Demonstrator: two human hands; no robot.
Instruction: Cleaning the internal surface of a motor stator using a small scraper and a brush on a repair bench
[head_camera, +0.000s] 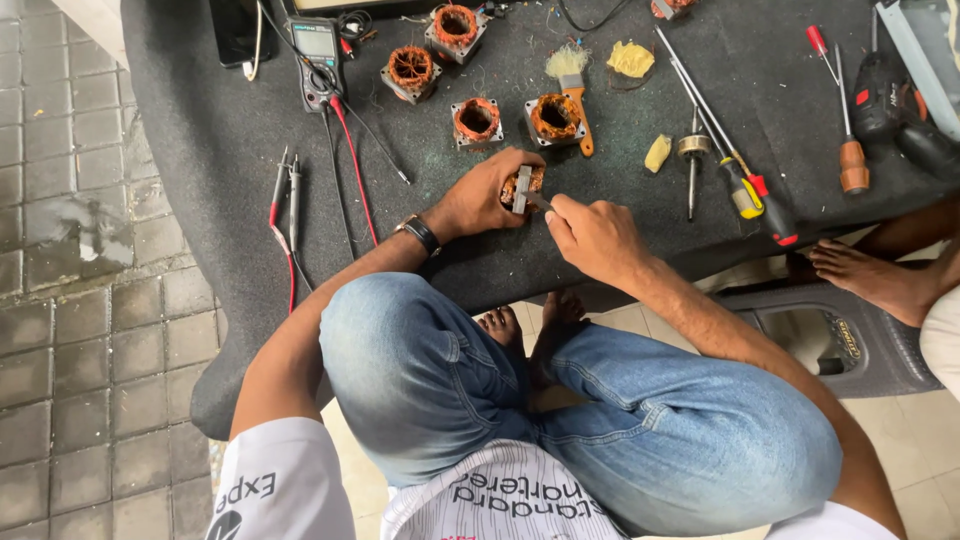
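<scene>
L hand (478, 196) is closed around a small square motor stator with copper-orange windings (522, 187), pinning it on the dark grey felt-covered worktop (220, 130) at the near edge. R hand (592, 236) pinches a thin metal tool (537, 200) w/ its tip at the stator's side; what kind of tool, can't tell. To do this well: keep L grip firm so the stator can't twist, work the tip w/ short light strokes, avoid nicking the windings. Four similar wound stators (476, 119) lie further back, near a wooden-handled brush (572, 88).
</scene>
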